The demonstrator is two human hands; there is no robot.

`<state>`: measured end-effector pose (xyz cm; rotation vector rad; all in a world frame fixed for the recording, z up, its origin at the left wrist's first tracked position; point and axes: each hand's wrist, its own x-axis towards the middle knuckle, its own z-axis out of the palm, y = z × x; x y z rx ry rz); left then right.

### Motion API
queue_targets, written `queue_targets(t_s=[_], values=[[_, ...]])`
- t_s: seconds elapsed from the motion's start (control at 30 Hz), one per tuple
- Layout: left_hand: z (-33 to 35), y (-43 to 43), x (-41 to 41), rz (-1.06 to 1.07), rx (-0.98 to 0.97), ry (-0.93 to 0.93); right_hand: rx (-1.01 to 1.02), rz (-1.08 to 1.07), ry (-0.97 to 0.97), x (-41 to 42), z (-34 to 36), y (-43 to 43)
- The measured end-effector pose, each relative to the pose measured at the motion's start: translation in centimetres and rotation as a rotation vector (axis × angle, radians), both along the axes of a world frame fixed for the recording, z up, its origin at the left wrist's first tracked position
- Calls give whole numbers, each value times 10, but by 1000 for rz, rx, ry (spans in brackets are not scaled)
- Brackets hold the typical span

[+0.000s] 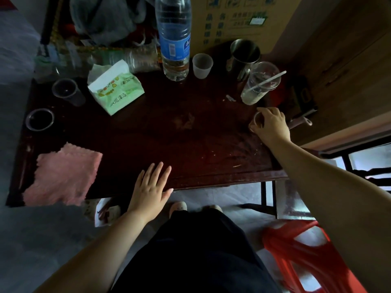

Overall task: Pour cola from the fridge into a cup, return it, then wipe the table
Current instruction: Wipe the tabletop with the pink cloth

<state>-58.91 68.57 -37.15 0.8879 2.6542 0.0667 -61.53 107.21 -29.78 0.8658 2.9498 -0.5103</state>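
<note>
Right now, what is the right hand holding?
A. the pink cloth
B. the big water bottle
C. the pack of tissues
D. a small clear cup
D. The right hand is wrapped around a small clear cup near the table's right edge, while the pink cloth, water bottle and tissues sit untouched.

On the table [190,144] we find a cloth [63,176] at the near left, two cups [40,119] beyond it, and a tissue pack [116,89] farther in. A water bottle [173,39] stands far centre, a small cup [202,65] just right of it, then a metal mug [243,55]. A lidded cup [260,83] stands nearer, at the right.
</note>
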Motion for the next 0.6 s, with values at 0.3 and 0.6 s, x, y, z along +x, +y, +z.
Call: queue_targets(t_s=[0.3,0.6], values=[[3,1,-1,7,-7,-20,32,76,-97,6,-2,1],[6,0,2,22,-27,-3,160,536,125,61,-15,-91]])
